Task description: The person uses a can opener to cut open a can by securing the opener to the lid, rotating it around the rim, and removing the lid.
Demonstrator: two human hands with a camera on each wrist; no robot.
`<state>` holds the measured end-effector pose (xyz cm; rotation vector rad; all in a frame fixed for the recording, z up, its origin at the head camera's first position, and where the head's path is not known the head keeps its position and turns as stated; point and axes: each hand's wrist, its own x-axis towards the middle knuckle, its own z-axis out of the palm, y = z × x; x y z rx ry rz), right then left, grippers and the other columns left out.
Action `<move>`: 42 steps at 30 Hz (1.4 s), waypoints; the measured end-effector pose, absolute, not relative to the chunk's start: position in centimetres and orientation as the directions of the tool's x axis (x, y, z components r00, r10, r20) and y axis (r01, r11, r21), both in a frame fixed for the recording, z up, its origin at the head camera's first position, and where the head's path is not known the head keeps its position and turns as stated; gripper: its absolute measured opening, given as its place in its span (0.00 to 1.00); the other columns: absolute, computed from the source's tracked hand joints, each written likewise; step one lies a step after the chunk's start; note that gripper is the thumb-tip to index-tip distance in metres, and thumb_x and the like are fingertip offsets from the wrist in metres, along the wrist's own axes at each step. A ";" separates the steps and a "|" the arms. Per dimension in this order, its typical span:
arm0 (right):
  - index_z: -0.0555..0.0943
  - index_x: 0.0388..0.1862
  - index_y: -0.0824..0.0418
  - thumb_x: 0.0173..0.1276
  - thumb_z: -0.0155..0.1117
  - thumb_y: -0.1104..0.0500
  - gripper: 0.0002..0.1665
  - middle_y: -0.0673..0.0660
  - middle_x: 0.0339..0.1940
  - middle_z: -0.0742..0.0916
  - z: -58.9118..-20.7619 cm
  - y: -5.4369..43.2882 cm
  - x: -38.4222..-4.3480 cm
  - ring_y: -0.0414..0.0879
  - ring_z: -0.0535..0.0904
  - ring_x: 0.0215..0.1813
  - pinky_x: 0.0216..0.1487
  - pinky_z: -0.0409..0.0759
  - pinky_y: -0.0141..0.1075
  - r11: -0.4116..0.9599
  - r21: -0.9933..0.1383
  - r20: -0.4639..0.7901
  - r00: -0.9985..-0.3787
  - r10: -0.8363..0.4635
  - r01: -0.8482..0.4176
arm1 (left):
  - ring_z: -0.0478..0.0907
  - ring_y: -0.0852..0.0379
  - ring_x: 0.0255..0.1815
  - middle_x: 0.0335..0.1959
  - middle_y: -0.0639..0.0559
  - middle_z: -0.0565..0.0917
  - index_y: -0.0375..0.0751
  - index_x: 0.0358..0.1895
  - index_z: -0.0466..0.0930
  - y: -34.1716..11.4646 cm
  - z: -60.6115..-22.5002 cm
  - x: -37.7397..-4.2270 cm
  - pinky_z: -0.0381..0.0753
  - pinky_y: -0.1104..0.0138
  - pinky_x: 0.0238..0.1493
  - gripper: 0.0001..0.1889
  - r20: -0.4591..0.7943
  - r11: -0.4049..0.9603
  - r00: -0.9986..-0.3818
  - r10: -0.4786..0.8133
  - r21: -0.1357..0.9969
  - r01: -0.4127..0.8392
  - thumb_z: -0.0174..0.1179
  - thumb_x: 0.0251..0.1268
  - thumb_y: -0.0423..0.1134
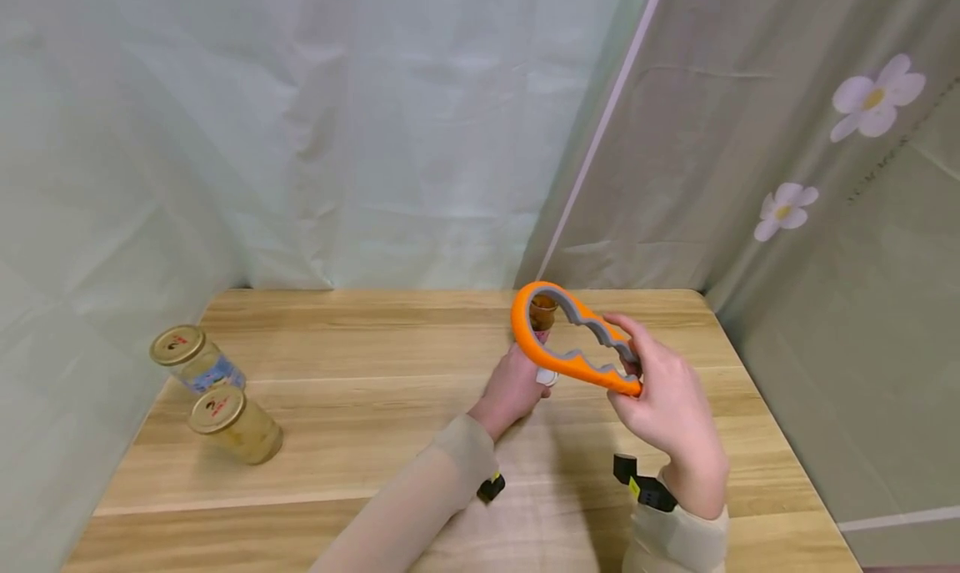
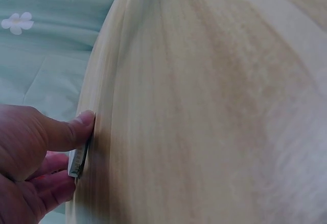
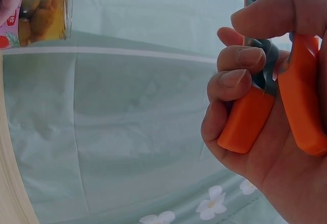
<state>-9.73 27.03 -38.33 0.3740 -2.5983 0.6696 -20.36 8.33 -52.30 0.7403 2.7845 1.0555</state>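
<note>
Gaping orange opener (image 1: 577,369) (grey inside)

There are three jars (image 1: 255,435), one orange opener (image 1: 576,370), two hands (image 1: 667,394)

R-wrist cam's L edge cuts off jar (image 3: 45,20).

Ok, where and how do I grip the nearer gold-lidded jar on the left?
Likely best to grip the nearer jar around its round glass side, under the lid, coming from the right: it stands upright, with bare tabletop there and the blue-labelled jar close behind.
</note>
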 end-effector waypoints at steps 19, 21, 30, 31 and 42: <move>0.75 0.74 0.51 0.48 0.67 0.70 0.49 0.50 0.29 0.79 -38.3 26.7 -9.8 0.43 0.70 0.26 0.29 0.71 0.39 0.847 -0.401 0.444 -0.883 -0.153 -0.348 | 0.77 0.49 0.60 0.60 0.49 0.79 0.45 0.58 0.83 8.3 -53.0 -20.4 0.77 0.54 0.67 0.29 0.079 0.613 -0.884 0.461 0.692 0.381 0.84 0.52 0.30; 0.75 0.74 0.51 0.48 0.67 0.70 0.49 0.49 0.29 0.78 -38.3 26.7 -9.7 0.43 0.70 0.26 0.29 0.71 0.39 0.846 -0.403 0.446 -0.882 -0.151 -0.349 | 0.77 0.49 0.60 0.59 0.49 0.80 0.45 0.58 0.83 8.2 -53.0 -20.5 0.77 0.54 0.67 0.29 0.094 0.610 -0.883 0.461 0.689 0.392 0.84 0.51 0.30; 0.76 0.73 0.50 0.47 0.65 0.71 0.49 0.46 0.28 0.77 -38.4 26.7 -9.7 0.42 0.71 0.26 0.29 0.71 0.39 0.840 -0.410 0.443 -0.882 -0.157 -0.355 | 0.76 0.49 0.61 0.58 0.51 0.82 0.46 0.58 0.84 7.9 -53.1 -20.5 0.76 0.55 0.68 0.30 0.119 0.616 -0.877 0.466 0.668 0.418 0.85 0.50 0.33; 0.76 0.73 0.50 0.47 0.65 0.71 0.49 0.46 0.28 0.77 -38.4 26.7 -9.7 0.43 0.71 0.26 0.29 0.71 0.39 0.841 -0.408 0.442 -0.883 -0.157 -0.354 | 0.76 0.49 0.60 0.58 0.51 0.82 0.46 0.58 0.84 7.9 -53.1 -20.5 0.76 0.55 0.68 0.30 0.119 0.614 -0.878 0.465 0.670 0.416 0.85 0.50 0.33; 0.77 0.71 0.51 0.47 0.65 0.71 0.47 0.45 0.26 0.75 -38.5 26.8 -9.8 0.42 0.69 0.25 0.28 0.69 0.39 0.848 -0.396 0.443 -0.882 -0.160 -0.352 | 0.78 0.48 0.58 0.55 0.50 0.83 0.44 0.57 0.84 7.8 -53.0 -20.3 0.77 0.54 0.66 0.29 0.178 0.573 -0.864 0.470 0.683 0.453 0.85 0.49 0.30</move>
